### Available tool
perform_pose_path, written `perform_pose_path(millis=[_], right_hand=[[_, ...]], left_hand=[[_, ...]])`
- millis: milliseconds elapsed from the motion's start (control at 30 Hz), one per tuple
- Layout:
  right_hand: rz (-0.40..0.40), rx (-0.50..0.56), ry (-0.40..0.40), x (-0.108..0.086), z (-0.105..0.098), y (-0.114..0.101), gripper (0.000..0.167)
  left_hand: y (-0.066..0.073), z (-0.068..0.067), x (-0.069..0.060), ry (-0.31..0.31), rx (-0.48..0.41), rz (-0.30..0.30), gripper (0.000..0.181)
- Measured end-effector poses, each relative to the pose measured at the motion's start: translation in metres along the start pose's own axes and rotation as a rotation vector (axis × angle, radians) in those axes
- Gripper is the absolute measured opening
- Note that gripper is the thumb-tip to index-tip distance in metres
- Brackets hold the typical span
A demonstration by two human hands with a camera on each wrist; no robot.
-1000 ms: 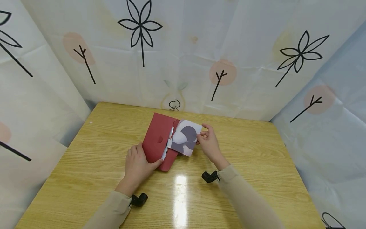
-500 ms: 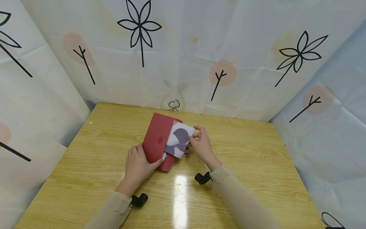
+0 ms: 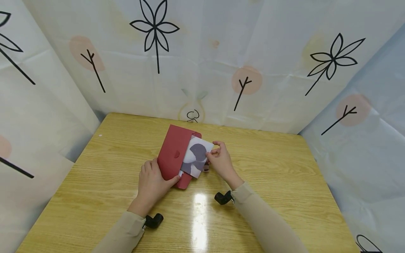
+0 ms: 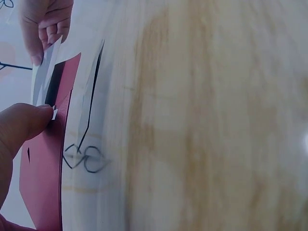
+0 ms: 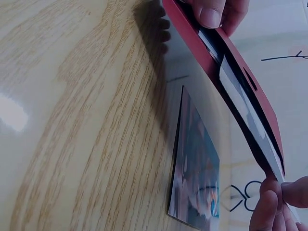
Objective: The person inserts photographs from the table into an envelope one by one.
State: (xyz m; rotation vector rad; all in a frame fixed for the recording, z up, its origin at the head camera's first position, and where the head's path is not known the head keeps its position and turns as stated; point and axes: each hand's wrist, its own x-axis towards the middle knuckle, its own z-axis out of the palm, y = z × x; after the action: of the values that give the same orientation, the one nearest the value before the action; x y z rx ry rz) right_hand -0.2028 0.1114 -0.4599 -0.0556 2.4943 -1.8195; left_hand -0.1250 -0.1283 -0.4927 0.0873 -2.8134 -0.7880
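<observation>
My left hand (image 3: pixel 152 181) grips the lower end of a red paper envelope (image 3: pixel 173 149), thumb across its front near the open side. A card (image 3: pixel 195 158) with a grey and white pattern lies partly inside that opening. My right hand (image 3: pixel 222 164) pinches the card's outer edge between thumb and fingers. In the right wrist view, the envelope's mouth (image 5: pixel 240 62) gapes around the card and other pale paper inside. Below the envelope a printed photo (image 5: pixel 195 168) lies on the table; in the head view only a small corner of it (image 3: pixel 206 167) shows beside the card.
The wooden table (image 3: pixel 278 168) stands against a white cloth (image 3: pixel 202 63) printed with flowers and trees, which closes in the back and both sides. A black camera mount (image 3: pixel 154 221) is on the left wrist, another camera mount (image 3: pixel 223 198) on the right.
My right hand has moved left, and the card has slid deeper into the red envelope, its lower corner tilting down slightly. The left hand and envelope have stayed almost still.
</observation>
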Motion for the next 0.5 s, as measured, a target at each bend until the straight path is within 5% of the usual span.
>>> perform_pose_path(millis=[500], right_hand=[[-0.047, 0.002, -0.002, 0.000, 0.020, -0.010, 0.046]], left_hand=[[0.001, -0.001, -0.003, -0.004, 0.021, 0.005, 0.107]])
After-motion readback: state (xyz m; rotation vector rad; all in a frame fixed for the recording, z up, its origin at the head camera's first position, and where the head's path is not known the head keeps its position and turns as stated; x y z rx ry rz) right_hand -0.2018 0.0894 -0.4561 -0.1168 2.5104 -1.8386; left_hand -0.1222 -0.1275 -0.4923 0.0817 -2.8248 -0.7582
